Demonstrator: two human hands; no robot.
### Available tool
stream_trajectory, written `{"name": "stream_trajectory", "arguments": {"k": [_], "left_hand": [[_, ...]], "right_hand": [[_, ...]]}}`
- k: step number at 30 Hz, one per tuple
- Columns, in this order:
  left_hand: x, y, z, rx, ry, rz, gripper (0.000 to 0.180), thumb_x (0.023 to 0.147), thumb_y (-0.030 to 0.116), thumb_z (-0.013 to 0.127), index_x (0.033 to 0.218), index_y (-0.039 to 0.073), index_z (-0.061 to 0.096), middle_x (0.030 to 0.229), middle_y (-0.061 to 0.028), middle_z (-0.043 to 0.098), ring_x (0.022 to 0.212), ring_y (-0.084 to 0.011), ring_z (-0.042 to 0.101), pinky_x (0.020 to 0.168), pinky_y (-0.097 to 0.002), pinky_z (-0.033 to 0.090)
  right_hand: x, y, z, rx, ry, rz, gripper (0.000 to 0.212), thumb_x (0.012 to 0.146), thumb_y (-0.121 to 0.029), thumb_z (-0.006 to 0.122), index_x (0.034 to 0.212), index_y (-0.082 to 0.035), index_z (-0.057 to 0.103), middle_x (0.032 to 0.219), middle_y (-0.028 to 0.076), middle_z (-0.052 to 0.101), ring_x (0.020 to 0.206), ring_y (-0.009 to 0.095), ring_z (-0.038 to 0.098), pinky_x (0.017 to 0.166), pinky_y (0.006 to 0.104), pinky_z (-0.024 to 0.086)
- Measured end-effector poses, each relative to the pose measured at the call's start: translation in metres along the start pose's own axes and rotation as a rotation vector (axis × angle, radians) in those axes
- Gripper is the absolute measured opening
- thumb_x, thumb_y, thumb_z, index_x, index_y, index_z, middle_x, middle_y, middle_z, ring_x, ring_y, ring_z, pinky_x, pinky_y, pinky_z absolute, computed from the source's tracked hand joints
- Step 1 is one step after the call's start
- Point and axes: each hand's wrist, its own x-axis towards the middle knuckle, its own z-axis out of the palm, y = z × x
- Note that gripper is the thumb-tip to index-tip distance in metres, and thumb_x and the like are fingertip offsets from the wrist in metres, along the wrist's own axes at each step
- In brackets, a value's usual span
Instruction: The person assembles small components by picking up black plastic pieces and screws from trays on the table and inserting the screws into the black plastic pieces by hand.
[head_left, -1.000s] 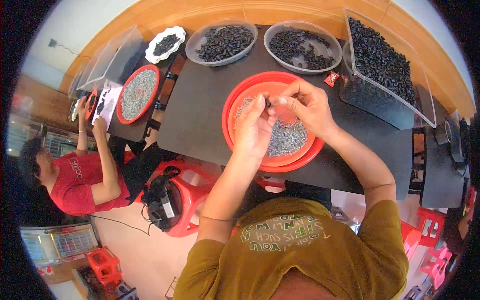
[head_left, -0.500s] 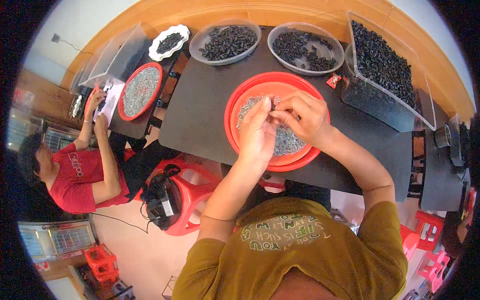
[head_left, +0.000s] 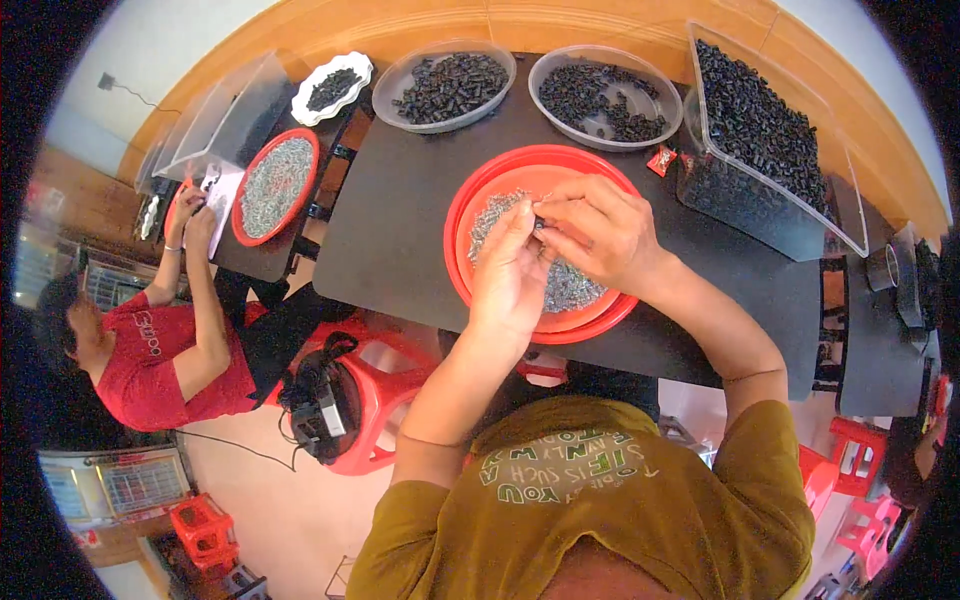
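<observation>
Head camera: both hands meet above the red dish [head_left: 456,240], with a small black piece [head_left: 540,223] between them. The left hand [head_left: 507,272] is palm up, its thumb and fingers closed together on the piece, which sits at their tips, on the side toward the right hand [head_left: 612,235]. The right hand's fingers are drawn together and bent over from the other side, their tips at the piece; whether they also grip something smaller, I cannot tell. Below the fingers, silver parts [head_left: 572,291] lie loose in the orange tray [head_left: 520,176] nested in the dish, partly hidden by the hands. The dish rests on the dark worktop [head_left: 375,225]. Beyond it stand the left bowl [head_left: 440,127] and the right bowl [head_left: 592,139], both holding black parts, with a small red packet [head_left: 661,160] near the right bowl and a clear bin [head_left: 745,205] heaped with more black parts at the right.
</observation>
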Motion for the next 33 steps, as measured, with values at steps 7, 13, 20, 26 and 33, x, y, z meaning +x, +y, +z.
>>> {"name": "stream_trajectory", "arguments": {"k": [7, 13, 20, 26, 33], "left_hand": [[-0.022, 0.028, 0.02, 0.198, -0.193, 0.282, 0.019, 0.079, 0.017, 0.05, 0.095, 0.006, 0.051, 0.087, -0.0051, 0.053, 0.079, -0.0141, 0.049, 0.071, -0.0264, 0.037], [-0.078, 0.075, 0.064, 0.365, -0.722, 0.476, 0.016, 0.073, 0.01, 0.052, 0.086, 0.002, 0.055, 0.082, -0.0098, 0.053, 0.067, -0.0183, 0.051, 0.06, -0.0261, 0.041], [-0.161, 0.093, 0.051, 1.077, -0.788, 0.87, 0.01, 0.074, 0.006, 0.051, 0.082, 0.0, 0.053, 0.079, -0.0082, 0.053, 0.064, -0.0154, 0.051, 0.057, -0.0215, 0.041], [-0.18, 0.103, 0.08, 1.726, -0.777, 1.184, 0.006, 0.074, 0.002, 0.05, 0.078, -0.002, 0.052, 0.076, -0.0067, 0.053, 0.062, -0.013, 0.051, 0.055, -0.0176, 0.042], [-0.197, 0.114, 0.098, 2.513, -0.632, 1.492, 0.003, 0.075, -0.003, 0.049, 0.074, -0.004, 0.051, 0.074, -0.0051, 0.052, 0.059, -0.0101, 0.051, 0.052, -0.013, 0.042]], "right_hand": [[0.008, 0.006, -0.016, 0.342, 0.05, 0.379, 0.013, 0.069, -0.01, 0.062, 0.077, -0.001, 0.057, 0.075, 0.009, 0.056, 0.062, 0.013, 0.054, 0.051, 0.0227, 0.042], [0.005, 0.018, -0.016, 0.448, 0.093, 0.453, 0.014, 0.073, -0.013, 0.061, 0.077, -0.001, 0.057, 0.076, 0.004, 0.054, 0.06, 0.006, 0.047, 0.047, 0.0177, 0.036], [0.007, 0.011, -0.011, 0.421, 0.019, 0.451, 0.012, 0.072, -0.012, 0.061, 0.076, -0.001, 0.057, 0.077, 0.004, 0.055, 0.058, 0.005, 0.047, 0.045, 0.0167, 0.035], [0.009, 0.008, -0.015, 0.487, 0.022, 0.506, 0.013, 0.072, -0.013, 0.062, 0.076, -0.001, 0.057, 0.076, 0.005, 0.055, 0.06, 0.006, 0.049, 0.045, 0.0176, 0.037], [0.004, 0.012, -0.009, 0.517, 0.067, 0.489, 0.015, 0.072, -0.014, 0.062, 0.076, -0.001, 0.058, 0.075, 0.005, 0.056, 0.058, 0.006, 0.047, 0.044, 0.018, 0.035]]}}
